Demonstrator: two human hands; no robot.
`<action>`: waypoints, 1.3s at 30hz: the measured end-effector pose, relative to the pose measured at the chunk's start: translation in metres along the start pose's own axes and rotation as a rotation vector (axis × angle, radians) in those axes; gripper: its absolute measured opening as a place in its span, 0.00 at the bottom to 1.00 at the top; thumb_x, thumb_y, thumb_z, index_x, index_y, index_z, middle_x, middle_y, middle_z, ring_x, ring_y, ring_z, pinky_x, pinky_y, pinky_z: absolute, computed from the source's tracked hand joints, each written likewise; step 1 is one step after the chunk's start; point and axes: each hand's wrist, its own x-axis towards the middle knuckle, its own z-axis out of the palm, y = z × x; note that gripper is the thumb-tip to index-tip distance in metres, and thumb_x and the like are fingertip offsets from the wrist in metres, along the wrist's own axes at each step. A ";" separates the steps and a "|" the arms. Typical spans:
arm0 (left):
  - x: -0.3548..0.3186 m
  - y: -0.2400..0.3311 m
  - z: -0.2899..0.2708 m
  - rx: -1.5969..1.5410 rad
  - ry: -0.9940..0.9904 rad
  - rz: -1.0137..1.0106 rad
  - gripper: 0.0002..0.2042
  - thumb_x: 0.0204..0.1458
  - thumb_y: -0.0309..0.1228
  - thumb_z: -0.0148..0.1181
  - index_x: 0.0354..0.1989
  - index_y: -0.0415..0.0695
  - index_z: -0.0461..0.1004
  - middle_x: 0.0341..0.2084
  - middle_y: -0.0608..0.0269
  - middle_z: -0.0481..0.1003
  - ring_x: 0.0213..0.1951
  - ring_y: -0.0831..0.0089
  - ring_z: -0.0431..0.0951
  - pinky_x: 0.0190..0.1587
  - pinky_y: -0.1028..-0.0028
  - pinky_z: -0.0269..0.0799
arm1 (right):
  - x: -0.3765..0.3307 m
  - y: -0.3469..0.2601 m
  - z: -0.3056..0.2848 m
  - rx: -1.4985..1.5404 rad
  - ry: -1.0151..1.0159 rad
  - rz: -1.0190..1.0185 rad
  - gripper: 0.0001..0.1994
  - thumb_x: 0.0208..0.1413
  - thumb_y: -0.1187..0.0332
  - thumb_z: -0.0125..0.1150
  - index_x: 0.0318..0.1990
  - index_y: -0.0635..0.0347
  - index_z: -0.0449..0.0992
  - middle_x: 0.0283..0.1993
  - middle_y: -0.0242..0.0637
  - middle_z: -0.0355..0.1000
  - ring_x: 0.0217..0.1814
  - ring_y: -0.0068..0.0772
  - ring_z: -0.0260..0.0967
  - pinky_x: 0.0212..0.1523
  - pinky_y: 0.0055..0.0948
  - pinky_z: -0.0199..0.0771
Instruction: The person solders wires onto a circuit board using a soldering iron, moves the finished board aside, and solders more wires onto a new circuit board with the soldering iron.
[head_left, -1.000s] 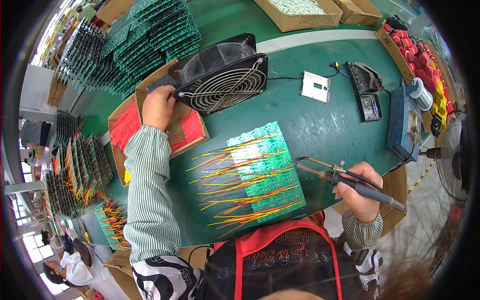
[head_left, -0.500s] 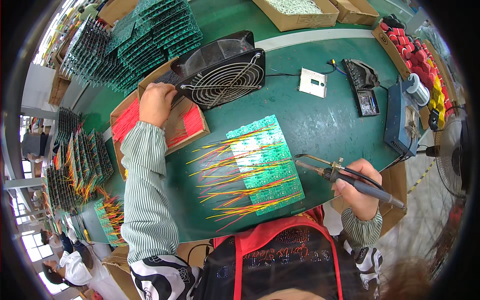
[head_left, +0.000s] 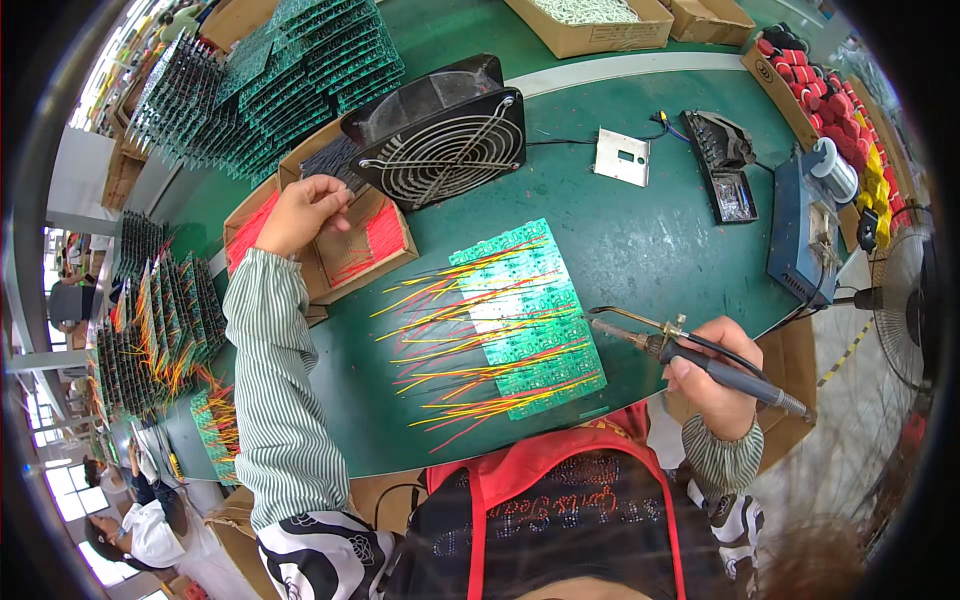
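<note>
Reaching with left hand (head_left: 300, 212), fingers pinching red wires (head_left: 375, 235) in cardboard box (head_left: 330, 285), upper left of frame. Gripping soldering iron (head_left: 690, 352) in right hand (head_left: 715, 385), lower right. Advising: taking one wire only, keeping tip off circuit boards (head_left: 525, 320).

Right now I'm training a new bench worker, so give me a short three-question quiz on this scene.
1. True or false: the right hand holds a soldering iron.
2. Where is the left hand? A) over the cardboard box of red wires B) on the fan C) on the circuit boards
3. What sticks out from the circuit boards on the table?

Key: 1 true; 2 A; 3 yellow and red wires.
</note>
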 end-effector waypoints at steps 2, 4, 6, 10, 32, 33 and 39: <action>-0.003 -0.001 -0.003 0.003 -0.094 0.042 0.05 0.57 0.27 0.56 0.35 0.38 0.74 0.24 0.72 0.71 0.24 0.85 0.71 0.27 0.83 0.68 | -0.001 0.001 0.000 -0.009 0.002 0.002 0.08 0.44 0.76 0.64 0.30 0.66 0.70 0.24 0.36 0.75 0.24 0.21 0.73 0.27 0.21 0.73; -0.010 0.003 -0.003 -0.006 -0.107 0.042 0.05 0.57 0.27 0.56 0.35 0.38 0.74 0.23 0.73 0.71 0.23 0.85 0.69 0.27 0.83 0.67 | -0.001 0.000 0.000 0.010 0.000 0.017 0.08 0.44 0.76 0.64 0.30 0.66 0.70 0.24 0.36 0.75 0.25 0.21 0.73 0.27 0.21 0.73; -0.014 0.003 -0.004 -0.013 -0.116 0.040 0.05 0.57 0.27 0.56 0.36 0.38 0.74 0.23 0.73 0.71 0.22 0.86 0.68 0.27 0.84 0.67 | -0.001 -0.001 -0.001 0.011 -0.007 0.020 0.08 0.44 0.76 0.64 0.30 0.66 0.70 0.24 0.36 0.75 0.25 0.21 0.73 0.27 0.21 0.73; -0.009 -0.005 -0.007 -0.001 -0.062 0.040 0.06 0.55 0.28 0.58 0.36 0.39 0.76 0.24 0.71 0.72 0.23 0.83 0.70 0.28 0.82 0.68 | -0.001 -0.003 0.001 0.048 -0.015 0.046 0.08 0.45 0.76 0.64 0.30 0.66 0.70 0.25 0.36 0.75 0.25 0.21 0.73 0.27 0.21 0.73; -0.038 -0.024 0.037 1.762 0.240 0.351 0.05 0.42 0.27 0.55 0.22 0.45 0.78 0.20 0.58 0.77 0.25 0.63 0.79 0.24 0.65 0.74 | 0.000 -0.003 0.001 -0.072 -0.051 -0.136 0.08 0.42 0.74 0.67 0.30 0.64 0.75 0.23 0.33 0.73 0.22 0.18 0.68 0.24 0.20 0.67; -0.051 -0.014 0.034 1.698 0.238 0.277 0.05 0.44 0.26 0.54 0.26 0.43 0.78 0.23 0.56 0.77 0.27 0.60 0.79 0.27 0.64 0.74 | 0.000 -0.002 -0.001 -0.085 -0.072 -0.169 0.08 0.42 0.74 0.67 0.30 0.64 0.75 0.23 0.33 0.73 0.23 0.17 0.69 0.24 0.19 0.67; -0.114 0.047 0.071 0.976 0.175 0.613 0.03 0.46 0.25 0.59 0.28 0.41 0.75 0.27 0.55 0.76 0.30 0.57 0.77 0.32 0.64 0.72 | -0.013 -0.007 -0.006 -0.146 -0.105 -0.162 0.13 0.41 0.67 0.72 0.29 0.62 0.73 0.24 0.32 0.74 0.22 0.16 0.66 0.24 0.19 0.66</action>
